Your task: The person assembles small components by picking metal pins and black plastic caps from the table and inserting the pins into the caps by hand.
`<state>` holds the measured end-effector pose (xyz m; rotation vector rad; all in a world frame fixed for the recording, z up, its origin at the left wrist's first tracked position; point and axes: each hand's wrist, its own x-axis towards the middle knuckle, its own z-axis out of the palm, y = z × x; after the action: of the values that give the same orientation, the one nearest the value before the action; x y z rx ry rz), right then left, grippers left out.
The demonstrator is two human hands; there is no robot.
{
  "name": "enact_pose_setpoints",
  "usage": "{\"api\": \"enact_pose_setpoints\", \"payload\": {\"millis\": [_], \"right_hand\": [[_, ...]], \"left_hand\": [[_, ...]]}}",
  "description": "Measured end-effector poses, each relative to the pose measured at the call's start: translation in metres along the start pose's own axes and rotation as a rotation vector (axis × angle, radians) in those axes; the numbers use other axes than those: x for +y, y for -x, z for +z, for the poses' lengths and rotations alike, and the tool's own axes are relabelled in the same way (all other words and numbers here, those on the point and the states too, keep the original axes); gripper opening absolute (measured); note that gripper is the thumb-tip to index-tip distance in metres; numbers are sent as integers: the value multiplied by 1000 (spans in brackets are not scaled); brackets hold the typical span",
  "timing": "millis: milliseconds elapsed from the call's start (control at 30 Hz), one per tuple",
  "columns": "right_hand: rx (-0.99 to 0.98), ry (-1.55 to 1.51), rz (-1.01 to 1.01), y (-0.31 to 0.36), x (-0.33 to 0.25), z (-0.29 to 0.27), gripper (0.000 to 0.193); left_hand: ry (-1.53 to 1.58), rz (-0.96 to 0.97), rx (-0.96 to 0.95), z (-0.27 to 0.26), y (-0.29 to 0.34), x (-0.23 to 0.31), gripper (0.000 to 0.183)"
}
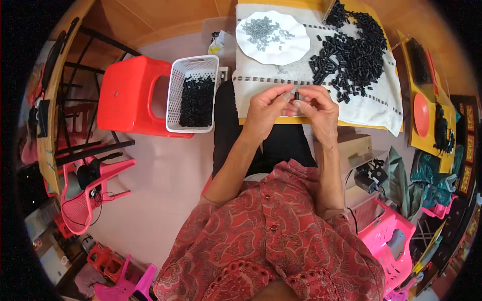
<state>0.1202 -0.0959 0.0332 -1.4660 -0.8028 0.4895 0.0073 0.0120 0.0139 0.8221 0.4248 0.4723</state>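
Observation:
Both my hands meet over the near edge of the cloth-covered table, fingertips close together. A small black cylindrical piece (296,95) stands between the fingers of my right hand (321,115), which is closed in a pinch. My left hand (268,110) is also pinched shut right beside it; what its fingertips hold is too small to make out. Beyond my hands, a white scalloped plate (296,54) carries many small clear pieces (261,31). To its right, a large heap of black cylindrical pieces (351,60) spreads over the white cloth (253,90).
Left of my legs, a white perforated basket (172,110) of black pieces rests on a red stool (120,95). A yellow shelf (419,143) with a red oval item stands at right. Pink chairs (384,241) are at lower right and left (78,200).

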Motion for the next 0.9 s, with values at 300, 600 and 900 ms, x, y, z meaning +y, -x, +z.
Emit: {"api": "enact_pose_setpoints", "payload": {"millis": [300,600,900], "right_hand": [[-143,-106,31,-9,-2,11,26],[63,493,-142,-48,14,22,17],[45,776,-149,-56,23,28,11]], "left_hand": [[-51,45,22,-8,0,7,27],[108,44,54,-21,-7,10,27],[40,120,9,-18,-7,13,29]]}}
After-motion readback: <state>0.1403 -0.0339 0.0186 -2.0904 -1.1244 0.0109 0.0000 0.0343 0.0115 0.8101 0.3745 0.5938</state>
